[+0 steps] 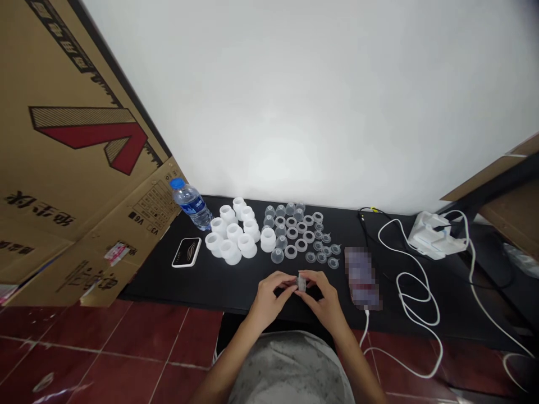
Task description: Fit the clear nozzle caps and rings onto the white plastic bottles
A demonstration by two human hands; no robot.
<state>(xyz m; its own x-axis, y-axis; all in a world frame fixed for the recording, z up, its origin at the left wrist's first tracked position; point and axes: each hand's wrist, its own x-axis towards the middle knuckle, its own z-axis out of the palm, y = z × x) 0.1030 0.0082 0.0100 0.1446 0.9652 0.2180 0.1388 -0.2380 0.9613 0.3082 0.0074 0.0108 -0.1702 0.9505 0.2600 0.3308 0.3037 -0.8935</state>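
My left hand [269, 297] and my right hand [322, 297] meet over the near edge of the black table [236, 286]. Both pinch a small clear plastic part [301, 282] between their fingertips. Just beyond them lie several white cups [231, 235], several clear domed caps [280, 224] and several flat clear rings [301, 235], set out in rows.
A water bottle with a blue cap [191, 205] lies at the back left beside a large cardboard box [80, 168]. A white-edged phone [187, 252] lies near it. A blurred device [362, 279], white cables [415, 292] and a white charger [433, 235] occupy the right side.
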